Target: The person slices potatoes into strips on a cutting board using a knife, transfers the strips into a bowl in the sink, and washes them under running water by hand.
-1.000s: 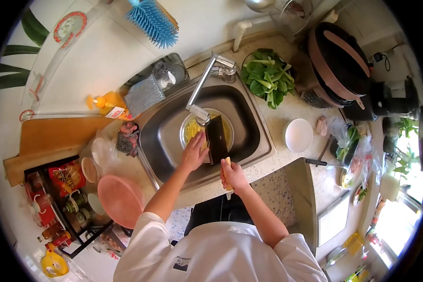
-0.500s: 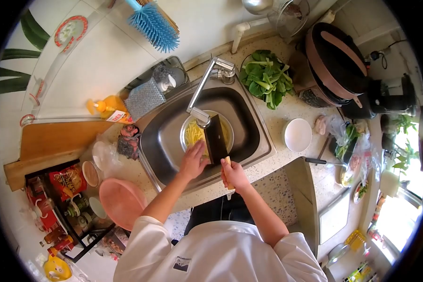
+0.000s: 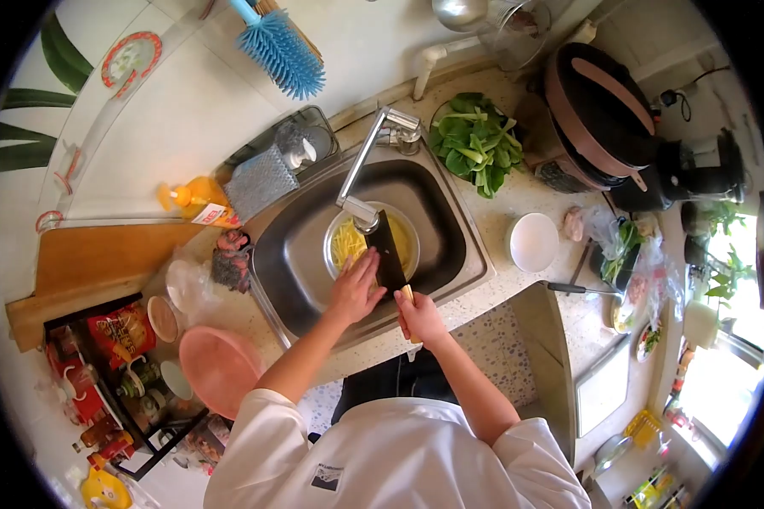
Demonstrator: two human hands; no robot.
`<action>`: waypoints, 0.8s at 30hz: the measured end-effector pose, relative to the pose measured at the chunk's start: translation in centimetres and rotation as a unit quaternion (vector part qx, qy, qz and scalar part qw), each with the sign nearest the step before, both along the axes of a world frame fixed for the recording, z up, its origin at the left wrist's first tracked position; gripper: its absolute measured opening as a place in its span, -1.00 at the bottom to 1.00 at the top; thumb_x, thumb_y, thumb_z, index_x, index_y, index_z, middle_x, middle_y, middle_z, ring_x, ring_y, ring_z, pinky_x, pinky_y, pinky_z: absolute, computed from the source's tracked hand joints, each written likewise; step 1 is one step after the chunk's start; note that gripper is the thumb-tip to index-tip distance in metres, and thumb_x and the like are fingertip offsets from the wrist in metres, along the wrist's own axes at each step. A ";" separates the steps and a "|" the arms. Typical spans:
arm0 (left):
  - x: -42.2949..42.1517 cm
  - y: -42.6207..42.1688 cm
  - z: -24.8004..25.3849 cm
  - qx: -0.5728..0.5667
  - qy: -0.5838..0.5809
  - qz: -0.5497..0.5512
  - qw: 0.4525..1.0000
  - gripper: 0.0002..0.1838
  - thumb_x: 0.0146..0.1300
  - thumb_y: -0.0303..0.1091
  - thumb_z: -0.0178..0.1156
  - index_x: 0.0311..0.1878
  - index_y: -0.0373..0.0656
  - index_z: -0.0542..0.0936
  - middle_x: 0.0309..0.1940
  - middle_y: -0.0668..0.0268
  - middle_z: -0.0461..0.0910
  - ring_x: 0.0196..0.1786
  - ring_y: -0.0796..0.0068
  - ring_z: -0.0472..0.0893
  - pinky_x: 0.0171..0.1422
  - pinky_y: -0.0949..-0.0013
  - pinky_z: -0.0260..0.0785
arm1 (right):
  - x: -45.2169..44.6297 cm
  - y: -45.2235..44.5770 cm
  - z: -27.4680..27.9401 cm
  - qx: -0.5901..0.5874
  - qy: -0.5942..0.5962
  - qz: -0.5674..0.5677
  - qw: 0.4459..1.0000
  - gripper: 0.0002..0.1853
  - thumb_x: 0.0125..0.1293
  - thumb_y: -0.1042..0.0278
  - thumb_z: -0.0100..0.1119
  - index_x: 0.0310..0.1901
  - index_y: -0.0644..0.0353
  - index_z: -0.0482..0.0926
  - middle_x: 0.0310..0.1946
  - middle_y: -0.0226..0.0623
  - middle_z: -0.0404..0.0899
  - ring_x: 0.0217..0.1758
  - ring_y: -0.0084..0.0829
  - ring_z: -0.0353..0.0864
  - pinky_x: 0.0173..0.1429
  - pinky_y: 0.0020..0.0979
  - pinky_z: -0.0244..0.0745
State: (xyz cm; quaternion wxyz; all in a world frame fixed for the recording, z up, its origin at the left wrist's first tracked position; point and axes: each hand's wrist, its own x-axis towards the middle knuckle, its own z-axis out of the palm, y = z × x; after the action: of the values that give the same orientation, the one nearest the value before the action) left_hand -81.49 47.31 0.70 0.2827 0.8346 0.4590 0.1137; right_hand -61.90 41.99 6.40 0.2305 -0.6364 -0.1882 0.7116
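Observation:
My right hand (image 3: 420, 316) is closed round the light wooden handle of a cleaver (image 3: 389, 254). The dark, broad blade reaches over a round metal bowl (image 3: 416, 242) in the sink, its far end by the faucet spout. Pale yellow strips (image 3: 346, 243), like shredded potato, lie in the bowl. My left hand (image 3: 354, 290) is open, fingers stretched along the left side of the blade at the bowl's near edge. Whether its fingertips touch the blade I cannot tell. The blade hides part of the bowl.
The faucet (image 3: 367, 170) arches over the sink (image 3: 272, 254). Leafy greens (image 3: 477, 144) and a white bowl (image 3: 534, 243) stand on the counter to the right. A pink basin (image 3: 221, 369) is at the left, and a soap bottle (image 3: 197, 199) stands behind the sink's left corner.
My left hand has shifted slightly right and forward, closer to the blade. The cleaver is turned a little, so its blade looks narrower. The right hand keeps its hold.

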 end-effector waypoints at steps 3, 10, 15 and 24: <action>-2.8 -0.9 -2.3 -0.009 0.132 0.042 0.990 -0.26 0.45 -0.04 0.22 0.55 -0.30 0.35 0.59 0.09 0.31 0.63 0.08 0.28 0.72 -0.15 0.00 | 0.6 -0.8 -0.1 0.000 -0.010 -0.024 1.000 -0.55 0.60 -0.02 0.12 -0.32 0.24 0.49 -0.70 -0.39 0.46 -0.76 -0.52 0.41 -0.64 -0.40 0.30; -1.2 -1.1 1.5 0.016 0.008 0.022 1.000 -0.26 0.47 -0.03 0.15 0.59 -0.23 0.31 0.62 0.10 0.26 0.68 0.05 0.20 0.72 -0.17 -0.03 | 1.9 -2.6 0.1 0.018 -0.004 -0.022 1.000 -0.54 0.61 -0.02 0.12 -0.31 0.24 0.47 -0.71 -0.40 0.44 -0.76 -0.52 0.40 -0.63 -0.40 0.28; 2.4 -0.4 4.2 0.006 -0.017 -0.071 0.997 -0.22 0.48 0.04 0.12 0.61 -0.23 0.27 0.67 0.14 0.16 0.70 0.10 0.15 0.74 -0.14 -0.07 | 1.4 -2.9 -0.1 0.009 -0.005 0.007 1.000 -0.55 0.62 -0.02 0.13 -0.32 0.21 0.45 -0.69 -0.38 0.45 -0.74 -0.52 0.40 -0.63 -0.40 0.28; -3.0 -1.4 -1.9 -0.017 0.162 0.062 0.985 -0.39 0.53 -0.01 0.09 0.44 -0.28 0.51 0.48 0.11 0.49 0.64 0.11 0.27 0.74 -0.15 -0.08 | 1.9 -3.6 1.5 0.011 0.023 -0.054 0.998 -0.58 0.62 -0.01 0.13 -0.27 0.21 0.45 -0.68 -0.39 0.42 -0.74 -0.51 0.37 -0.60 -0.40 0.29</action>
State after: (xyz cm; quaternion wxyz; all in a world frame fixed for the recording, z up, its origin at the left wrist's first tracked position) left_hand -84.51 45.88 -1.16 0.2112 0.8067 0.5517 -0.0136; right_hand -60.03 38.39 7.93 0.2797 -0.6264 -0.1563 0.7106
